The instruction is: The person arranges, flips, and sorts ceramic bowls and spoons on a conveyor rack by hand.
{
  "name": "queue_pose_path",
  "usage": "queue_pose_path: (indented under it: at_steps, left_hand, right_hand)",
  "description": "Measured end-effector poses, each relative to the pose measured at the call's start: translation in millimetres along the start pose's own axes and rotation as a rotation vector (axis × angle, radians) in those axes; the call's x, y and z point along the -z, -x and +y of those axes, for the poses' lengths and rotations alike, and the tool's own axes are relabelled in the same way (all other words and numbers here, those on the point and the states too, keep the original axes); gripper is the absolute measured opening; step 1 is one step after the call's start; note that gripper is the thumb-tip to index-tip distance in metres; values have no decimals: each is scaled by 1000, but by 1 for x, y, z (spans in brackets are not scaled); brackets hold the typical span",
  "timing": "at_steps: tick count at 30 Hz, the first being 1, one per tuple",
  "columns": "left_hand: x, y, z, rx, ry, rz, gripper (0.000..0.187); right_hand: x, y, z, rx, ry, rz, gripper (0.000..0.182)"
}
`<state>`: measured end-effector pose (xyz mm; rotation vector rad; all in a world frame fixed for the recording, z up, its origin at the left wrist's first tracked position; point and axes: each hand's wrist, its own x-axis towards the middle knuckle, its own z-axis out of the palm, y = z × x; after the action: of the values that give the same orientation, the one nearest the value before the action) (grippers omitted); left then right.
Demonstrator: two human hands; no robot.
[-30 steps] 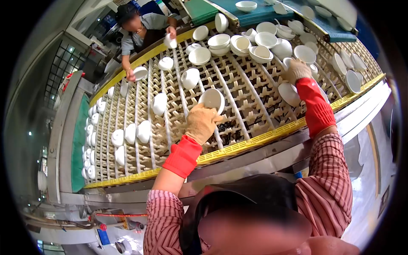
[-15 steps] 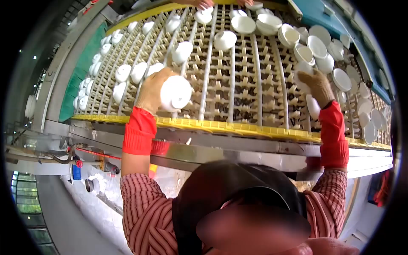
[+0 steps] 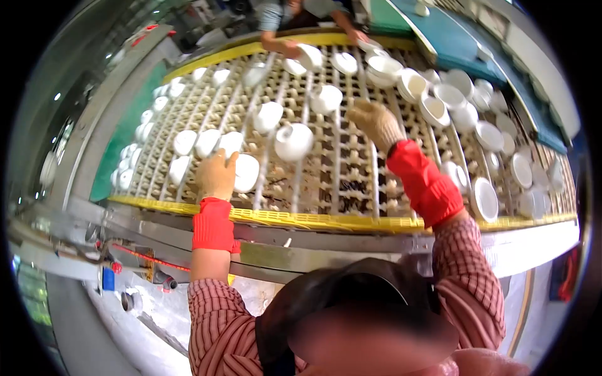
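Observation:
My left hand, in a tan glove with a red cuff, is at the near left of the slatted rack. Its fingers are apart at the left side of an upside-down white bowl, and they seem to touch it. Up and to the right of that stands another overturned white bowl, clear of both hands. My right hand, gloved the same way, hovers over the middle of the rack. It is slightly blurred, with its fingers loosely bent and no bowl visible in it.
Several more overturned bowls sit on the left part of the rack. At the right, bowls lie loosely piled beside a blue-green belt. A co-worker's hands handle bowls at the far edge. A yellow rail borders the near side.
The view has shifted, so the rack sits lower. My right hand has moved left from the bowl pile, and a bowl now stands left of it. The bowl in my left hand is now on the rack.

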<state>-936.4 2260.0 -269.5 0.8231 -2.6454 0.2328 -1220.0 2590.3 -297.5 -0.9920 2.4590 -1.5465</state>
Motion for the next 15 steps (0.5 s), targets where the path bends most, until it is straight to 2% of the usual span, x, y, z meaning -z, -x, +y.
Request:
queue_pose_path:
  at_steps: [1, 2, 3, 4, 5, 6, 8, 9, 12, 13, 15]
  left_hand:
    - [-1, 0, 8, -79, 5, 101, 50]
    - [-11, -3, 10, -147, 63, 179, 49]
    - [-8, -3, 25, -240, 102, 194, 47]
    - [0, -4, 40, -325, 140, 217, 47]
    - [-3, -3, 52, -418, 189, 253, 46]
    - [-1, -2, 65, -479, 206, 202, 46]
    - [5, 2, 93, -584, 227, 101, 46]
    - [2, 3, 105, -636, 265, 115, 48]
    - [-4, 3, 141, -757, 307, 33, 71]
    - [-6, 4, 154, -791, 336, 49, 75]
    - [-9, 6, 179, -852, 397, 89, 82]
  right_hand:
    - [16, 3, 9, -28, 118, 103, 50]
    - [28, -8, 45, 132, 309, 247, 50]
    - [50, -11, 59, 21, 381, 228, 55]
    - [68, -5, 69, 57, 553, 380, 62]
    - [91, -8, 74, -157, 642, 356, 67]
    - [107, -6, 86, -147, 603, 399, 73]
    - [137, -10, 97, -316, 721, 367, 81]
    - [149, -10, 88, -389, 711, 342, 86]
    - [162, -25, 141, -362, 720, 272, 86]
    - [163, -32, 157, -408, 591, 246, 76]
    - [163, -36, 167, -362, 519, 187, 66]
